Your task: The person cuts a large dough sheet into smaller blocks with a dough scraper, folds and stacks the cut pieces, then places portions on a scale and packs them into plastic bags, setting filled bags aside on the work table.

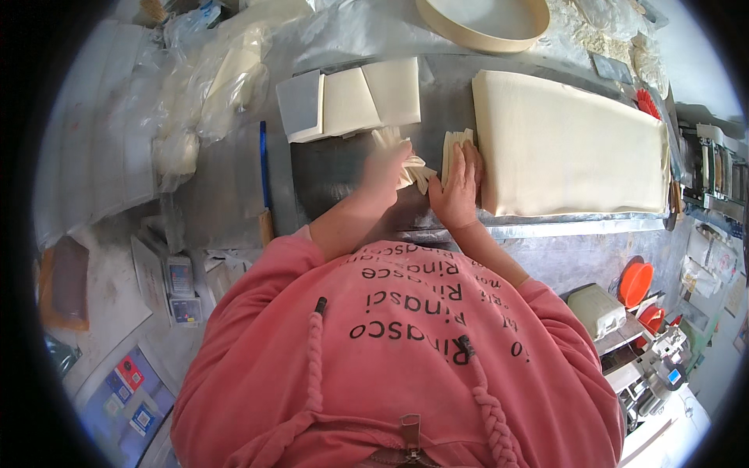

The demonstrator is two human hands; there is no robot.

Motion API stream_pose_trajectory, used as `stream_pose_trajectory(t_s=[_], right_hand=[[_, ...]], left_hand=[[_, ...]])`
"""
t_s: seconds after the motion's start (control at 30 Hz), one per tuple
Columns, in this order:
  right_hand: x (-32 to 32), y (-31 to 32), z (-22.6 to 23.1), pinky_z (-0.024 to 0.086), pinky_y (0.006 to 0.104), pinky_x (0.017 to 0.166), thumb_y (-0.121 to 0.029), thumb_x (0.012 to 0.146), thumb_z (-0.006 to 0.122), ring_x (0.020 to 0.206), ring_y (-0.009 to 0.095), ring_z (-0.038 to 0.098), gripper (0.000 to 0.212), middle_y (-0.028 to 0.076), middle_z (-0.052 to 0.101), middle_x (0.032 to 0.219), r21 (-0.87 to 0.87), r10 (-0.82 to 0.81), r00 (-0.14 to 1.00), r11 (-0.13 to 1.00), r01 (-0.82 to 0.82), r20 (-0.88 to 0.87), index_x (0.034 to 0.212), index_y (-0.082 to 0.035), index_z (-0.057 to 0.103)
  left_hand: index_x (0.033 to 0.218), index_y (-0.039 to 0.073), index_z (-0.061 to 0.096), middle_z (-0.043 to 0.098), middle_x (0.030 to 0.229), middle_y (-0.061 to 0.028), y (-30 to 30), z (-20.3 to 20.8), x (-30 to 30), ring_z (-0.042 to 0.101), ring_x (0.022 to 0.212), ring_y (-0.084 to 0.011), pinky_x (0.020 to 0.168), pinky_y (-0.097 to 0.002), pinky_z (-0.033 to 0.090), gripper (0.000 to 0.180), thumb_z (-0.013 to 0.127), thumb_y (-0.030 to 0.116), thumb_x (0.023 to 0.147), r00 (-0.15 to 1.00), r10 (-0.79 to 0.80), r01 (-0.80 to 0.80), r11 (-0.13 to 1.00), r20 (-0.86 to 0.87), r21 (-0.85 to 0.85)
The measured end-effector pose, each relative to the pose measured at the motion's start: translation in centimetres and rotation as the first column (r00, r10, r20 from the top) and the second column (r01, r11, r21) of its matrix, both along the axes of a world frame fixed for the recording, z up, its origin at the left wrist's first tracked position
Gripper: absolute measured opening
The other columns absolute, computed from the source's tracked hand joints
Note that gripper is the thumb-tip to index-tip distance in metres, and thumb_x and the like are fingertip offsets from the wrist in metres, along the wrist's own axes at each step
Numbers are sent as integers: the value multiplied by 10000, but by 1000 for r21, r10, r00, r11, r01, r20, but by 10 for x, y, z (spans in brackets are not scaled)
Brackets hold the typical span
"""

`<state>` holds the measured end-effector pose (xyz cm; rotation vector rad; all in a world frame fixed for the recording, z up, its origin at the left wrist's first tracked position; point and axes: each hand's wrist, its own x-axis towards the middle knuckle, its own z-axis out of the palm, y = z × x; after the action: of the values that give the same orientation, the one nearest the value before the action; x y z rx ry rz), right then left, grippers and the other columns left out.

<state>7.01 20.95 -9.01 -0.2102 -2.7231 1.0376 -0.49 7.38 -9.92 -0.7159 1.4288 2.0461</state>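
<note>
- Fingers of the left hand (384, 173), softened by blur, curl around a fanned bundle of narrow, pale cream, dough-like strips (418, 173); the strips poke out beyond the fingers toward the far edge of the tabletop and also to the right of the hand.
- Fingers of the right hand (455, 193) reach out straight, nearly side by side, over a compact stack of flat, cream, dough-like strips (450, 150); the thumb stands apart toward the left hand. Whether thumb and fingers pinch the stack cannot be told.
- Both groups of strips are on the dark grey, smooth tabletop (324, 175) or just above it, in its middle stretch, with the compact stack farther right.
- A thick, broad, cream-coloured folded sheet (573, 148) fills the right part of the tabletop, its near side close to the silvery near edge. Its left end is just beside the right hand; contact between them cannot be made out.
- Flat, four-sided cream pieces (351, 101) lie in overlapping piles toward the far left corner of the dark surface, beyond the left hand.
- A long, narrow blue strip with a brown end (264, 160) lies left of the dark surface's left edge.
- A round sieve with a pale wooden rim (485, 42) sits past the far edge.
</note>
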Motion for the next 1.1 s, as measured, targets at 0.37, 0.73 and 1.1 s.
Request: stream_pose_trajectory(t_s=[0.37, 0.73, 1.1], right_hand=[[-1, 1, -11, 286, 409, 1009, -90, 753, 557, 1218, 427, 316, 675, 303, 310, 1314, -392, -29, 999, 919, 40, 34, 1326, 51, 229], [-14, 0, -19, 401, 363, 866, -121, 862, 456, 1018, 323, 483, 303, 204, 513, 1101, -729, 5, 954, 646, 226, 301, 1092, 68, 511], [-40, -12, 79, 379, 394, 873, 4, 803, 489, 1007, 342, 458, 286, 193, 498, 1085, -411, 46, 973, 901, -137, -225, 1087, 17, 519]], left_hand=[[966, 44, 571, 609, 903, -57, 17, -6, 20, 610, 780, -166, 672, -310, 486, 196, 633, 145, 810, 984, 114, -113, 993, -137, 16], [978, 34, 571, 596, 913, -57, 40, 38, 18, 594, 770, -173, 612, -321, 469, 246, 632, 188, 797, 990, -124, 123, 992, 63, 19], [982, 93, 557, 596, 844, -17, 24, 116, -15, 586, 739, -138, 603, -298, 463, 245, 618, 224, 784, 981, -106, 158, 925, -165, 346]])
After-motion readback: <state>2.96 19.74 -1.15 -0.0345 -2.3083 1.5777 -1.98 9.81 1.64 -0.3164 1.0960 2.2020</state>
